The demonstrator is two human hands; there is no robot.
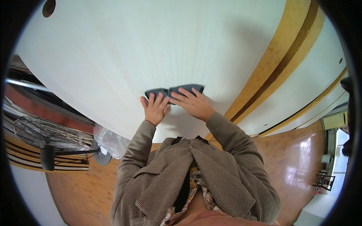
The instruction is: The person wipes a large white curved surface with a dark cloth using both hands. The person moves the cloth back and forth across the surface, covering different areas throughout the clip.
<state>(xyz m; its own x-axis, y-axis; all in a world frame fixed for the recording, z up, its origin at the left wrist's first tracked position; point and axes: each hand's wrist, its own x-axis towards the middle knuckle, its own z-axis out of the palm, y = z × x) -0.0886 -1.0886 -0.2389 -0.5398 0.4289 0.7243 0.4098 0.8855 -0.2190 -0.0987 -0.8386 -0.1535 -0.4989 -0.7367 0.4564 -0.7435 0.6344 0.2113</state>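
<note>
A dark grey, flat item in two lobes (186, 88), shaped like an eye mask with black edges, lies on the near part of a large white tabletop (141, 42). My left hand (155, 108) rests on its left lobe with fingers spread. Over the right lobe lies my right hand (195, 104), fingers apart and pointing left. The fingertips of both hands come close together near the item's middle. Neither hand is seen curled around it, and the fingers hide part of its surface and lower edge.
To the right, past the tabletop's yellow-brown edge band (271, 59), stands another white panel (288, 99). At the left are a black fan with a wire cage (48, 132), clear plastic wrapping (110, 138) and stacked boards (42, 161). A dark chair (325, 180) stands far right on the wooden floor (291, 158).
</note>
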